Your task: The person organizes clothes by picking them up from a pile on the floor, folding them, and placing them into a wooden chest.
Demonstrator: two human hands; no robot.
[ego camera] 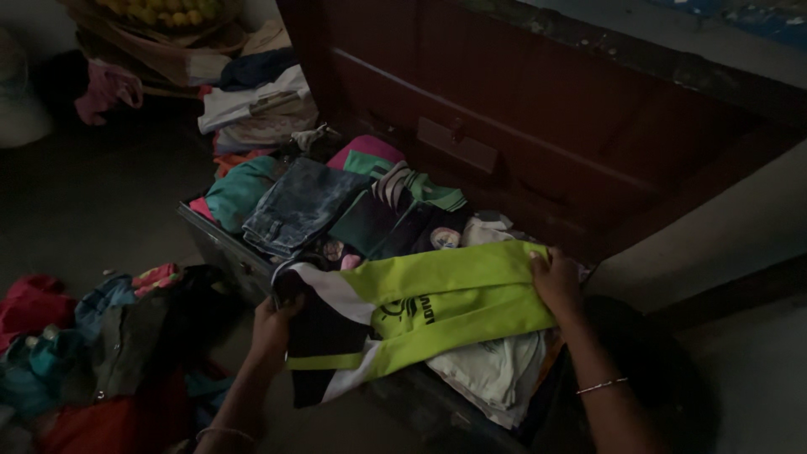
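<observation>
Shirt (445,303), neon yellow with black and white panels, lies folded across the near edge of the open trunk (220,244), stretched between your two hands. At far left a loose heap of clothes (101,336) sits on the floor. Your left hand (273,324) pinches the shirt's dark left end, fingers closed on the cloth. Farther in, folded jeans (298,206) and a green top (403,197) already fill the trunk. Your right hand (556,282) grips the shirt's right end, thumb on top, fingers curled under. You seem to be mid-placement, with the shirt held flat above a white garment (492,370). Setting it down would call for keeping both ends level so the fold holds.
</observation>
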